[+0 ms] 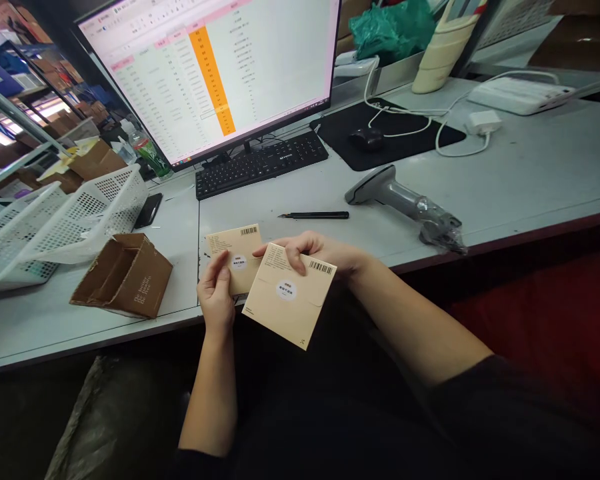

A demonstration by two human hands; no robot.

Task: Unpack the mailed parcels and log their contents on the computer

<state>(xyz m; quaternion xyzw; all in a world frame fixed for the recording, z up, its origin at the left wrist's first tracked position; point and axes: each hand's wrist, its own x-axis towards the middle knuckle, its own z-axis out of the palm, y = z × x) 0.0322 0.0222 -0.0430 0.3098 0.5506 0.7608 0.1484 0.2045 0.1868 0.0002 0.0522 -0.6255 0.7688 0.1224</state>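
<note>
My left hand point(216, 293) is closed on a flat cream card packet point(236, 277), its thumb on the front near a round white label. In my right hand point(313, 252) is a second packet of the same kind point(287, 303), held at its upper edge with the thumb on top. This one is tilted and overlaps the right side of the first. Both carry a printed barcode at the upper right and small text at the upper left. An open brown cardboard box point(140, 277) stands left of my left hand at the desk's front edge.
Beyond my hands lie a black pen-like tool point(315, 215), a grey barcode scanner point(405, 203), a keyboard point(265, 163) and a mouse point(366, 139). A monitor point(270, 60) shows a spreadsheet. White perforated baskets point(95, 213) and a dark phone point(149, 211) are at the left.
</note>
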